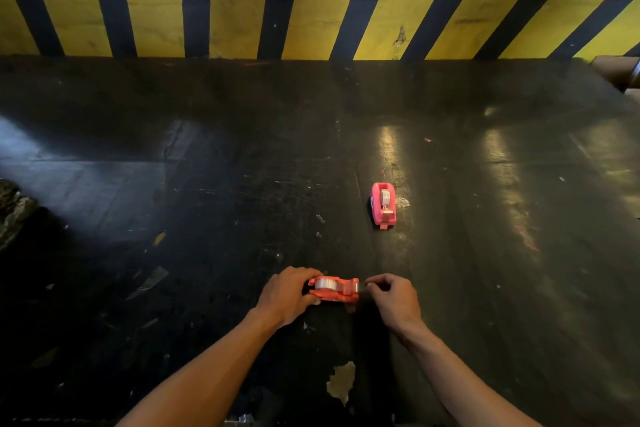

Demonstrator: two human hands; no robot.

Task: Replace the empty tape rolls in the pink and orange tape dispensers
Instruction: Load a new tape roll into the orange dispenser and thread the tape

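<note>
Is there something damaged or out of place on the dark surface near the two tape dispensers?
Yes. The surface coating has peeled off in a pale patch, between the forearms. Small scraps also lie scattered, including a whitish piece right beside the pink dispenser. The dispensers themselves look intact.

Orange dispenser (335,289) lower centre, lying sideways, clear roll (325,283) seated. Pink dispenser (383,205) centre-right, upright, cutter end toward bottom of frame, roll (384,196) loaded.
</note>
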